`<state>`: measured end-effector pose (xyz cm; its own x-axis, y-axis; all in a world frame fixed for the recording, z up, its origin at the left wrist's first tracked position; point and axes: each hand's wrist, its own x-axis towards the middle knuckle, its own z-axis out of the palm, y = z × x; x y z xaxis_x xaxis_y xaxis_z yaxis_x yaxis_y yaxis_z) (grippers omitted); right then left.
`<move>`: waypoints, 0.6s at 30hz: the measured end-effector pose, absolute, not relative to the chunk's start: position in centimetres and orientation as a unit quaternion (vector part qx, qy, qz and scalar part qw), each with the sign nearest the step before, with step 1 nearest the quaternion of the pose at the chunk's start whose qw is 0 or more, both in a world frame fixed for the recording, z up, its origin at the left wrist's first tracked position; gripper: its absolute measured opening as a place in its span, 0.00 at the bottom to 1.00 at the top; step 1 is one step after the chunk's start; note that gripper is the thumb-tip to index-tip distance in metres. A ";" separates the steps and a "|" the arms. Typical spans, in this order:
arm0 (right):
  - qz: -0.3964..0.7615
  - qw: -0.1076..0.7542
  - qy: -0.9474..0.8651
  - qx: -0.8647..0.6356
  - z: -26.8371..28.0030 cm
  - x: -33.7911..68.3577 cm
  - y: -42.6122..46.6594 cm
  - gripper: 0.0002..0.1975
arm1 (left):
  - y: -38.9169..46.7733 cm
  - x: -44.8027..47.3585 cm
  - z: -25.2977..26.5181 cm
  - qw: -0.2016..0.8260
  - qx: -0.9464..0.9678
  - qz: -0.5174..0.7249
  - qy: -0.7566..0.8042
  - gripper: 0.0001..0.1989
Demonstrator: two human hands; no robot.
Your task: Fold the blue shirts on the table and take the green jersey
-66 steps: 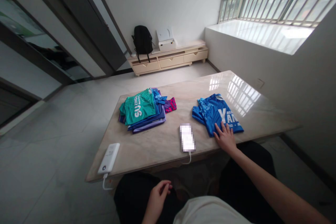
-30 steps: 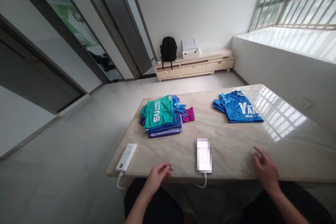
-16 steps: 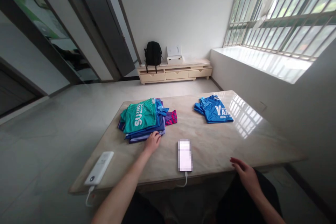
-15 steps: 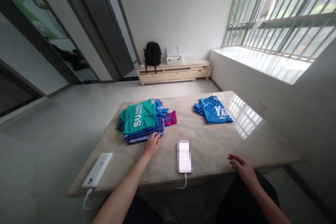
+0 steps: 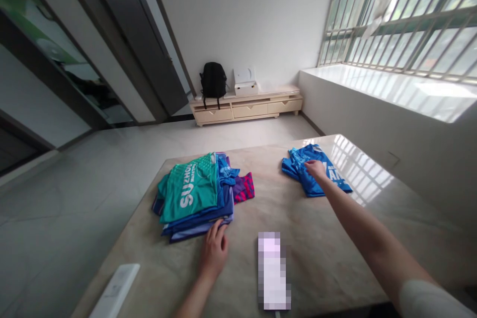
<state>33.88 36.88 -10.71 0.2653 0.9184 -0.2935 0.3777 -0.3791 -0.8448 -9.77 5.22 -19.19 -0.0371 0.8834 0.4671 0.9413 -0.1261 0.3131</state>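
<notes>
Left hand (image 5: 213, 252) flat, fingers loose, touching near edge of shirt stack (image 5: 196, 196). Right hand (image 5: 315, 169) open on blue shirt (image 5: 316, 175), right of stack. Phone (image 5: 273, 271) nearer than stack.

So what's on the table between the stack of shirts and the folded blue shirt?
In the head view, nothing: between the stack of shirts and the folded blue shirt is bare marble table. The phone lies nearer the person.

green shirt (image 5: 190, 188), blue shirt (image 5: 328, 171), beige marbled table (image 5: 320, 238)
</notes>
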 end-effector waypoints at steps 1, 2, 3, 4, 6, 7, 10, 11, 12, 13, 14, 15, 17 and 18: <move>0.382 0.320 -0.456 -0.738 -11.0 33.6 38.1 0.18 | 5.1 -9.8 -19.3 0.049 -0.691 -0.287 -0.661 0.20; 0.357 0.308 -0.462 -0.751 -11.4 33.4 39.0 0.18 | 5.1 -9.8 -19.3 0.046 -0.690 -0.285 -0.664 0.20; 0.334 0.297 -0.468 -0.762 -11.8 33.3 39.8 0.17 | 5.0 -9.8 -19.2 0.042 -0.689 -0.283 -0.666 0.20; 0.313 0.287 -0.475 -0.771 -12.2 33.3 40.3 0.17 | 5.0 -9.7 -19.2 0.037 -0.688 -0.281 -0.669 0.20; 0.276 0.270 -0.489 -0.782 -12.9 33.3 40.7 0.17 | 4.9 -9.7 -19.1 0.026 -0.686 -0.277 -0.672 0.21; 0.260 0.264 -0.496 -0.785 -13.2 33.2 40.7 0.16 | 4.9 -9.7 -19.0 0.020 -0.685 -0.275 -0.675 0.21; 0.213 0.260 -0.529 -0.779 -13.7 32.7 40.0 0.15 | 4.9 -9.6 -18.9 0.010 -0.685 -0.268 -0.678 0.21; 0.199 0.265 -0.546 -0.770 -13.8 32.3 39.7 0.15 | 4.9 -9.6 -18.9 0.008 -0.684 -0.267 -0.679 0.21; 0.186 0.272 -0.567 -0.755 -13.9 31.8 39.4 0.15 | 4.9 -9.6 -18.8 0.007 -0.684 -0.266 -0.679 0.21; 0.176 0.279 -0.592 -0.735 -13.9 31.2 39.0 0.15 | 4.8 -9.6 -18.8 0.005 -0.684 -0.266 -0.680 0.22; 0.168 0.286 -0.620 -0.711 -14.0 30.5 38.7 0.15 | 4.8 -9.5 -18.7 0.003 -0.683 -0.266 -0.680 0.22; 0.166 0.289 -0.650 -0.683 -14.1 29.8 38.3 0.14 | 4.8 -9.5 -18.7 0.001 -0.682 -0.266 -0.681 0.22; 0.174 0.284 -0.708 -0.622 -14.3 28.4 37.7 0.13 | 4.7 -9.4 -18.6 -0.001 -0.680 -0.267 -0.682 0.22; 0.181 0.277 -0.733 -0.594 -14.4 27.9 37.4 0.13 | 4.7 -9.4 -18.6 -0.001 -0.680 -0.268 -0.683 0.22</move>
<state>27.86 37.38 -14.45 -0.1410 0.9714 0.1911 0.7708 0.2289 -0.5946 -9.39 4.71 -18.60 -0.0761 0.9287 0.3629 0.9280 -0.0672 0.3665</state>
